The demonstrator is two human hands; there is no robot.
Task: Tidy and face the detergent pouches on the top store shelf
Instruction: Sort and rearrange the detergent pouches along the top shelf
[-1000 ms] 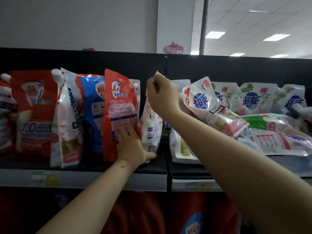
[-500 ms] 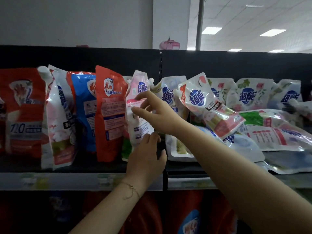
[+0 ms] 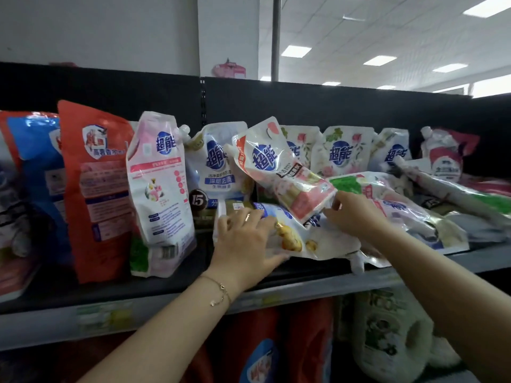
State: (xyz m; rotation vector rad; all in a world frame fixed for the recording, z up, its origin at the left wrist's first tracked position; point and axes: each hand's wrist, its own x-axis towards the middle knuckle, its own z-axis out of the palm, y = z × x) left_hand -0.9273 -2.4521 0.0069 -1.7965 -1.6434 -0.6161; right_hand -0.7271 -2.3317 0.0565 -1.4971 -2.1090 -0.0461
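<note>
1 flat pouch (image 3: 318, 240) in left hand (image 3: 243, 244) — right hand (image 3: 354, 214) grips tilted pouch (image 3: 276, 167).

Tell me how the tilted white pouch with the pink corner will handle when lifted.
Likely floppy: the tilted pouch is creased film leaning on neighbours. Probably slippery, since its surface is glossy. Held at the lower corner, where the right hand pinches it, its contents would probably sag. The left hand holds a flat pouch.
</note>
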